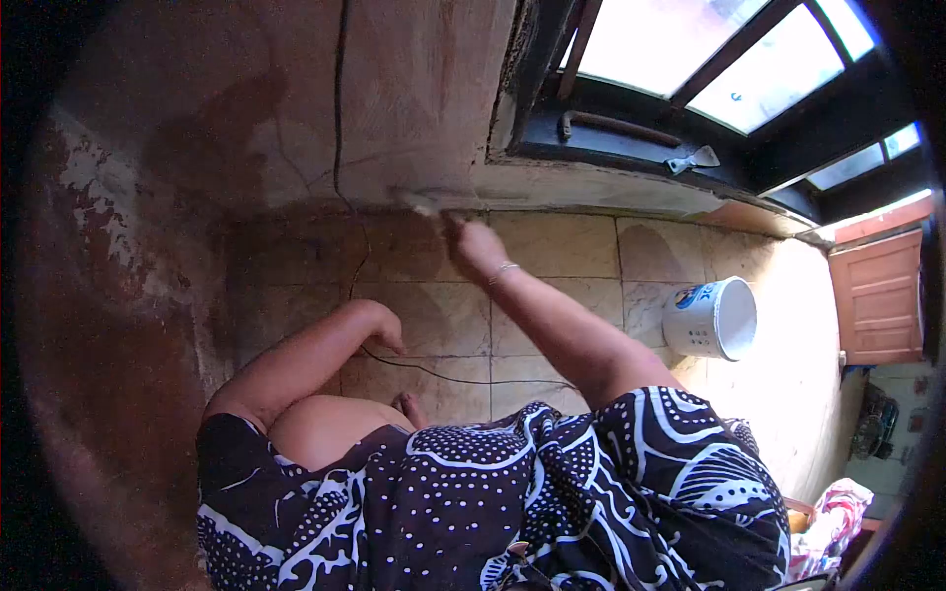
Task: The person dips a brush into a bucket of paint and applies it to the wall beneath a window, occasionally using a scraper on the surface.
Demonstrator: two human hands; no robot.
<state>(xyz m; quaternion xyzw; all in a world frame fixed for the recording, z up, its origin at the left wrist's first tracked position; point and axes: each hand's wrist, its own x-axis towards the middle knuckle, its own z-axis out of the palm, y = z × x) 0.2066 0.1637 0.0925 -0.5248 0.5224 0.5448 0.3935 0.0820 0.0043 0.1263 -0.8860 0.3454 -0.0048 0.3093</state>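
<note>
Many floor tiles (562,248), bright near white bucket (696,321); stained wall (414,89); right hand (475,248) clenched round blurred tool (426,209); left hand (386,327), fingers loose.

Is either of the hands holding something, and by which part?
The right hand grips a blurred tool by the end away from the wall. The left hand shows nothing in it.

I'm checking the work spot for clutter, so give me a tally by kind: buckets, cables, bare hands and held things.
Bucket: 1
Cable: 1, seemingly one length, partly hidden at the left hand
Bare hands: 2, the left hand and the right hand
Held thing: 1, too blurred to identify
Total: 5
</note>
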